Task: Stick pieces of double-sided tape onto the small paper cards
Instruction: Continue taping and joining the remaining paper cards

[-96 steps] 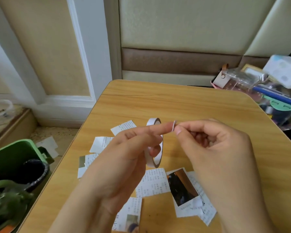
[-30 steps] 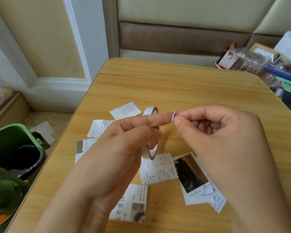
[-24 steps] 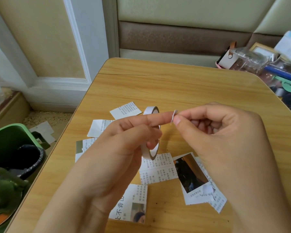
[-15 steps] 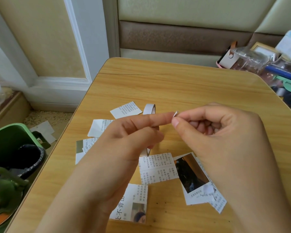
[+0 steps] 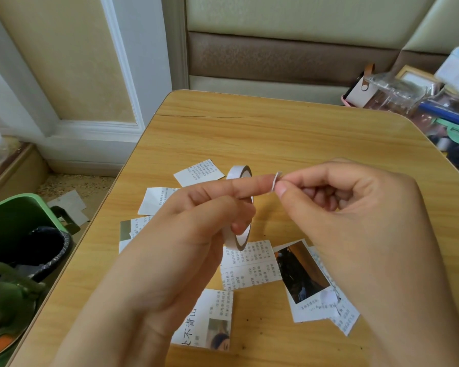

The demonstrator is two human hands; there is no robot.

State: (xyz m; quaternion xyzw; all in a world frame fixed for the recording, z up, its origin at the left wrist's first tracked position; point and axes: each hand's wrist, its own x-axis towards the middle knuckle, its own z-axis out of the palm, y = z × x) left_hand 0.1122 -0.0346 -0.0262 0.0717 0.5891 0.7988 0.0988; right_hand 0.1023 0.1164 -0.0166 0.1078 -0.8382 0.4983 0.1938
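Little changes vs a sec ago: left hand (image 5: 196, 221) still grips tape roll (image 5: 240, 207) mid-frame, right hand (image 5: 337, 202) still pinches tape bit (image 5: 276, 181) (not yet stuck); cards (image 5: 249, 266) wait on worktop (image 5: 276, 133) below.

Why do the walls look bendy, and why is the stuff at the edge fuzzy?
Head view: the wide lens bows the white door frame near the edges; the cluttered plastic bags at right look smeared; soft daylight, with no glare on the wooden table; the small white tape piece looks sharp.
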